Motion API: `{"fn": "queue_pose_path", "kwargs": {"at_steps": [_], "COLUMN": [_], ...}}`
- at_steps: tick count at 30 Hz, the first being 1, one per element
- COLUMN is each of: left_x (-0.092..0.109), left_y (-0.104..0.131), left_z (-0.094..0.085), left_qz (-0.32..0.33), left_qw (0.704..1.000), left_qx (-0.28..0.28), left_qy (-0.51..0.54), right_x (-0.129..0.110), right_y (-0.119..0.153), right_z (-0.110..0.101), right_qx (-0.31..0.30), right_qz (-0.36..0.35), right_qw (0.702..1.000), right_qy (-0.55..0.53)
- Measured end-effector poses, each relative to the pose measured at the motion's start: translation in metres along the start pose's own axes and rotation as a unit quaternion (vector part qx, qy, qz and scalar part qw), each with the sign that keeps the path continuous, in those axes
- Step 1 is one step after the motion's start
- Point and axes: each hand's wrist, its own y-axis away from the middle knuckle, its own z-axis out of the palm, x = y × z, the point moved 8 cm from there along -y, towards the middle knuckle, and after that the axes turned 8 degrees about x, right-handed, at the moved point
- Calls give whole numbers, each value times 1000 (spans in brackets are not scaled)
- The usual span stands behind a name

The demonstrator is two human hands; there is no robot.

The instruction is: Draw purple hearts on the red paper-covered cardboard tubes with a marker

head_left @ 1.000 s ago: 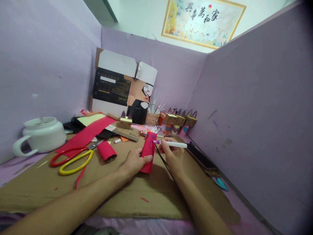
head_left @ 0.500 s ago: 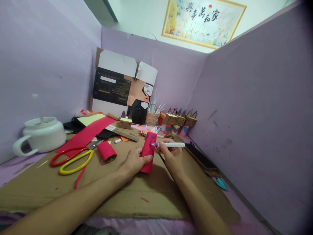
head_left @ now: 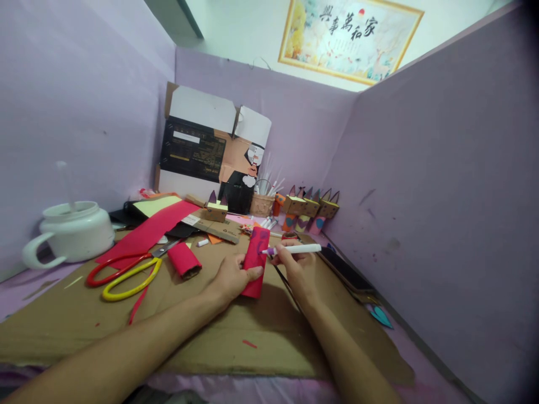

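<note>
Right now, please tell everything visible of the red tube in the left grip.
The red tube looks paper-covered, long and rounded, with purple marks on its upper part. It is tilted, over brown cardboard; contact underneath is unclear. The left grip holds its lower part. The right grip's white pen seems to touch it.

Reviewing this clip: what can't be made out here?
All in the head view:
Left hand: some fingers, hidden behind the tube.
Marker: whether its tip touches the tube, too small to tell.
Stick: its lower end, hidden by the mug.
Box: its small print, too small and blurred.
Left forearm: cut off by the bottom edge.
</note>
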Motion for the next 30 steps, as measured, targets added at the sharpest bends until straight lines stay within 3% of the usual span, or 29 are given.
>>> {"fn": "queue_pose_path", "kwargs": {"at_steps": [5, 17, 30], "left_x": [-2, -2, -3], "left_y": [-1, -1, -3], "left_z": [0, -1, 1], "left_qz": [-1, 7, 4], "left_qw": [1000, 1000, 1000], "left_qx": [-6, 0, -12], "left_qy": [0, -10, 17], "right_x": [-7, -5, -3], "right_y": [-2, -1, 0], "right_z": [-6, -2, 2], "right_qx": [40, 24, 8], "right_qz": [-9, -30, -6], "right_qw": [999, 998, 999], "right_qy": [-31, -48, -54]}}
